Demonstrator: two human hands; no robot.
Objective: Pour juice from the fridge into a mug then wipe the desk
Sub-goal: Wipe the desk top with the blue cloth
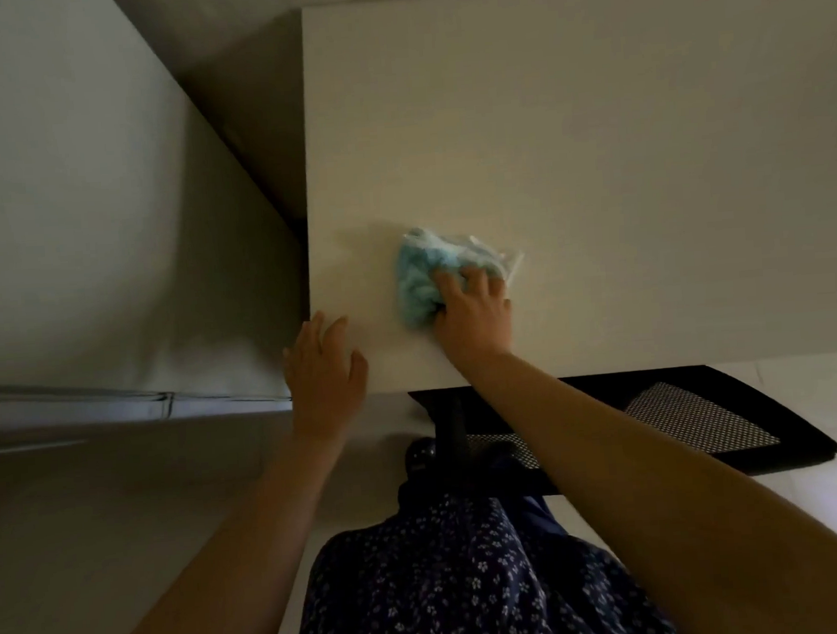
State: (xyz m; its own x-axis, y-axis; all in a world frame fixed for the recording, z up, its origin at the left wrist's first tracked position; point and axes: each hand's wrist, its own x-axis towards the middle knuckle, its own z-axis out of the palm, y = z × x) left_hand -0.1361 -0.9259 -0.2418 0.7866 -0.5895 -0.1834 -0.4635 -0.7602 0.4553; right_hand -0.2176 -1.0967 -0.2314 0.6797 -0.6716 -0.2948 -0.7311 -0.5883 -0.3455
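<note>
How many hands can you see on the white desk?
2. The left hand rests flat on the near left corner of the desk. The right hand is farther in, gripping a bunched blue cloth. None seem hidden.

A blue cloth pressed on a pale worktop

The right grip, a bare hand, curls its fingers over a crumpled light-blue cloth and holds it down on the white worktop, near the front left corner. The left grip lies flat with straight fingers at that corner, just beside the cloth but apart from it. A black mesh chair sits under the front edge, partly hidden by the right forearm. A dark flowered garment fills the bottom, and a tall grey unit stands left of the worktop.
</note>
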